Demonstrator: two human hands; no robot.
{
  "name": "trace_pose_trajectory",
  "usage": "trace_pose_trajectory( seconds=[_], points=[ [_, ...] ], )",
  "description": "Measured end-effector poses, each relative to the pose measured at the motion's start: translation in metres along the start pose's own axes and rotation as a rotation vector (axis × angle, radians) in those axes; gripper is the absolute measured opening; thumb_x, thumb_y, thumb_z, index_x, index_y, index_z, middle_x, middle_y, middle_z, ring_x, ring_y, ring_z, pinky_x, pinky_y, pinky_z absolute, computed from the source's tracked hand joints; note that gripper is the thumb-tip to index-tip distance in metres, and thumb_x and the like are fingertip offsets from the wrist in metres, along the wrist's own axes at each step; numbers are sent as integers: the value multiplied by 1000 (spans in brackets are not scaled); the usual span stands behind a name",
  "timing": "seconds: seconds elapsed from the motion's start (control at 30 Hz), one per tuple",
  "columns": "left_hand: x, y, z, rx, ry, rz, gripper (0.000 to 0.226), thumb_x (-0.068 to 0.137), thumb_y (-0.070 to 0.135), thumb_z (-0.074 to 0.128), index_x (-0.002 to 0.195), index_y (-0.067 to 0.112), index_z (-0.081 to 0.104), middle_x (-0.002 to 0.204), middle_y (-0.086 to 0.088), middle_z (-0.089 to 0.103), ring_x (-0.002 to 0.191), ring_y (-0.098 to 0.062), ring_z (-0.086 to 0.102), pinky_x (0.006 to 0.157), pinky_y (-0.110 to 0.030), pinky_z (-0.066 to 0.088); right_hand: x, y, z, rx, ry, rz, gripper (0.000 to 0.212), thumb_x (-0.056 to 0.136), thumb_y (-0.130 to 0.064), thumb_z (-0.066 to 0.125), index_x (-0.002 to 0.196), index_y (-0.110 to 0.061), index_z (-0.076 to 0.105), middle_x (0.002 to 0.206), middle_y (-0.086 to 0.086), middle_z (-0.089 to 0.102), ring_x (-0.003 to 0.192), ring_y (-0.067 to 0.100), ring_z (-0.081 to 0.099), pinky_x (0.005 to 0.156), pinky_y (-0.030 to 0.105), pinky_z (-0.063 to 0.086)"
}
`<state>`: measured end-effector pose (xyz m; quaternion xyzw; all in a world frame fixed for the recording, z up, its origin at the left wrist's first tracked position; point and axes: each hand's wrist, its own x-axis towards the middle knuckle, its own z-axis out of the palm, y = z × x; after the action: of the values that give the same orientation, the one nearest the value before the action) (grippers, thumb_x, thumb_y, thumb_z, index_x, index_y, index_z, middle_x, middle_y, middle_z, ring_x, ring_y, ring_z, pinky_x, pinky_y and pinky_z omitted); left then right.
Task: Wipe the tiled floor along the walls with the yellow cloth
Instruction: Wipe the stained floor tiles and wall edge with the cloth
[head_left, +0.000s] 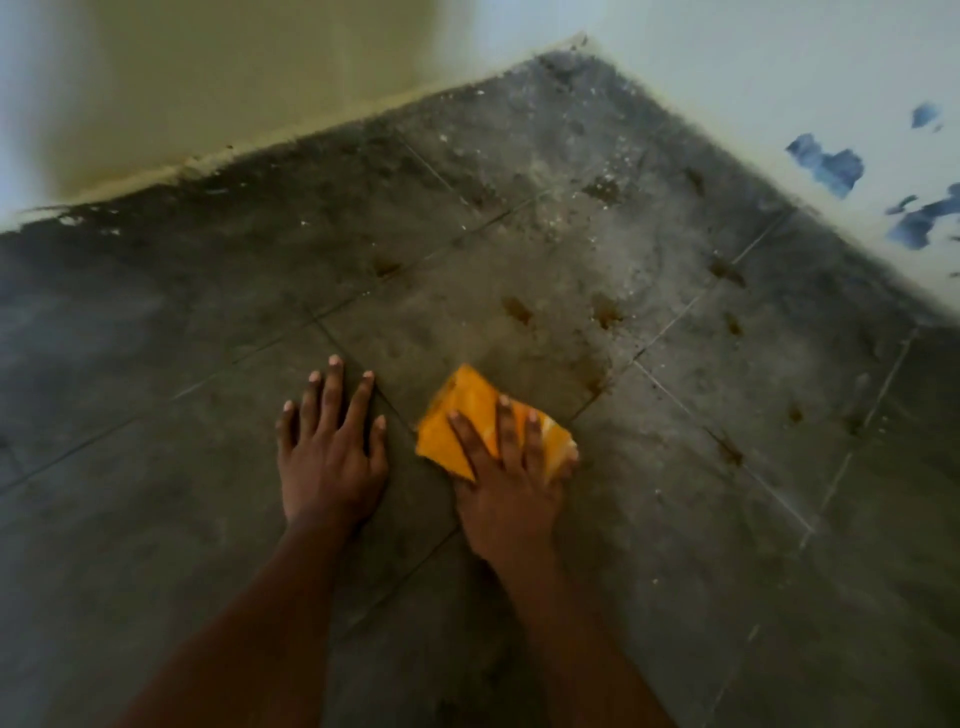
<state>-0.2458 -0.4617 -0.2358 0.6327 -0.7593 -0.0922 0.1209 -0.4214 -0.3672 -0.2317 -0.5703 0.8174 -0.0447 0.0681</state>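
The two bare forearms come up from the bottom edge, nearest the camera. The left hand (332, 457) lies flat on the tiled floor (156, 519), its fingers (332, 395) spread apart, holding nothing; it seems only to give support. Just beside it, the right hand (511, 478) presses down on the yellow cloth (467, 415), fingers apart on top of it. The cloth's long axis runs up-left to down-right. The dusty, stained tiles (597, 260) lie beyond the fingers, toward the corner of the walls (727, 62), so the next stroke should probably push forward and right.
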Motion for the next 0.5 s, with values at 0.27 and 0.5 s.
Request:
trace_pose_trajectory(
  seconds=[0.27,0.5],
  points=[
    [2,-1,4,-2,-47,-7,62,102,50,30,162,35,30,176,1,13,162,-24,15,127,-54,17,63,54,-27,46,-222,452,71,104,-57,36,152,-61,-16,171,-3,-24,157,38,-20,115,78,-5],
    [2,-3,5,34,-40,-10,61,103,51,31,163,36,28,176,3,12,162,-20,13,127,-52,19,63,-24,-4,89,-7,-4,79,93,-54,53,154,-66,4,175,-5,-9,159,34,-13,114,74,-14]
  ],
)
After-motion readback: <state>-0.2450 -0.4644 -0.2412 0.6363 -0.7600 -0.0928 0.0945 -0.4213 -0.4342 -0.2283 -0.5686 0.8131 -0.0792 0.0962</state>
